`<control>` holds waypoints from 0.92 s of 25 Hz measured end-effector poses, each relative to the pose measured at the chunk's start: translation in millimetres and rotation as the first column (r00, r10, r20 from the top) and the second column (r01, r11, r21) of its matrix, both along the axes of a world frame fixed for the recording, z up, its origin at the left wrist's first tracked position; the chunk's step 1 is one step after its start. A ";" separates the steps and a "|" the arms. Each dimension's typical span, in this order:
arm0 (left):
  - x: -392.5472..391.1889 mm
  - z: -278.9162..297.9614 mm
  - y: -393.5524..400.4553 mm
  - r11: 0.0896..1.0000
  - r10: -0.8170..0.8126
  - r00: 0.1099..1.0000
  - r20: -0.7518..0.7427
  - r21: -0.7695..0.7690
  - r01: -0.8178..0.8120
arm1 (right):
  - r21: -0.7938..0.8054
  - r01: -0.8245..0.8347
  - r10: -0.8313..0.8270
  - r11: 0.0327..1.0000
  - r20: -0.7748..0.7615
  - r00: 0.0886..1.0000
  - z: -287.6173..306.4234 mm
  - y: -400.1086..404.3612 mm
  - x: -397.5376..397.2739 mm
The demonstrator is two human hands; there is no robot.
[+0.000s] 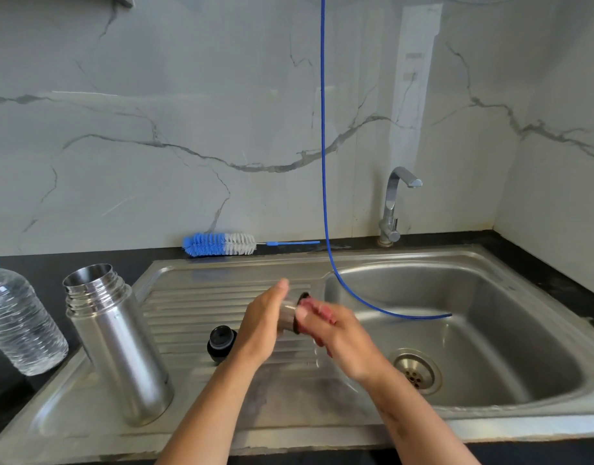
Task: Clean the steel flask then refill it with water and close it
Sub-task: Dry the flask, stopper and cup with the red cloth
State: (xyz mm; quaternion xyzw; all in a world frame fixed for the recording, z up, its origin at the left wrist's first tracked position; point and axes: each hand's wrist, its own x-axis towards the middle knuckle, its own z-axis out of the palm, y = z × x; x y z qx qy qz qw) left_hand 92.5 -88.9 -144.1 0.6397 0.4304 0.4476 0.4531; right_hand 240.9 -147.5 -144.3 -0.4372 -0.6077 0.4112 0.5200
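The steel flask (116,344) stands uncapped on the left of the drainboard (222,297), its mouth empty of any stopper. A black stopper (221,342) lies on the drainboard ribs beside it. My left hand (262,325) grips a small steel cup-lid (289,317) held on its side over the drainboard edge. My right hand (332,333) has its fingers at the lid's dark open rim and is blurred by motion. A blue and white bottle brush (222,244) lies on the counter behind the sink.
A clear plastic water bottle (20,323) stands on the black counter at far left. The sink basin (490,313) with its drain (416,370) lies to the right, the tap (394,203) behind it. A blue hose (324,129) hangs down into the basin.
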 end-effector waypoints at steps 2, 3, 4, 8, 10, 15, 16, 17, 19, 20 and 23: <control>-1.8 6.0 1.2 0.974 0.016 0.996 -0.086 -0.225 -0.035 | 0.119 -0.049 0.015 0.992 0.265 0.964 -6.6 0.9 -3.7; -2.8 6.9 1.4 0.977 0.030 0.992 -0.123 -0.204 -0.055 | 0.103 -0.057 0.033 0.993 0.216 0.976 -4.9 0.8 -4.9; -4.2 3.9 2.0 0.994 0.061 0.989 -0.137 -0.085 -0.073 | 0.041 -0.078 0.075 0.996 0.061 0.995 -0.4 -0.9 -6.3; -5.1 -6.2 3.4 0.827 0.028 0.999 0.037 0.560 -0.044 | -0.196 -0.430 0.139 0.881 -0.762 0.633 11.2 9.0 0.7; -3.3 -10.6 5.0 0.842 -0.071 0.997 0.035 0.538 0.041 | -0.244 -0.376 0.077 0.894 -0.742 0.665 8.5 11.1 7.5; 0.8 -9.6 12.1 0.998 -0.066 0.995 -0.080 -0.026 0.064 | 0.104 0.002 -0.018 0.995 0.152 0.988 -12.0 9.0 7.1; 0.1 -8.4 10.9 0.996 -0.064 0.996 -0.069 0.053 0.068 | 0.088 0.000 -0.005 0.996 0.058 0.998 -10.3 7.0 5.4; -1.7 -6.9 9.2 0.973 -0.056 0.997 -0.057 0.220 0.068 | -0.021 -0.055 0.050 0.998 -0.206 0.977 -4.9 6.8 4.3; -4.0 -4.8 5.6 0.838 -0.071 0.994 -0.083 0.535 0.104 | -0.174 -0.317 0.116 0.932 -0.686 0.718 -1.3 11.3 8.5; -3.4 -5.8 4.8 0.794 -0.088 0.992 -0.087 0.596 0.123 | -0.201 -0.394 0.094 0.897 -0.783 0.615 -0.4 12.8 11.2; 9.1 -4.1 -3.7 0.900 -0.126 0.992 -0.004 0.420 0.116 | -0.207 -0.168 0.009 0.964 -0.605 0.796 -4.0 11.6 12.8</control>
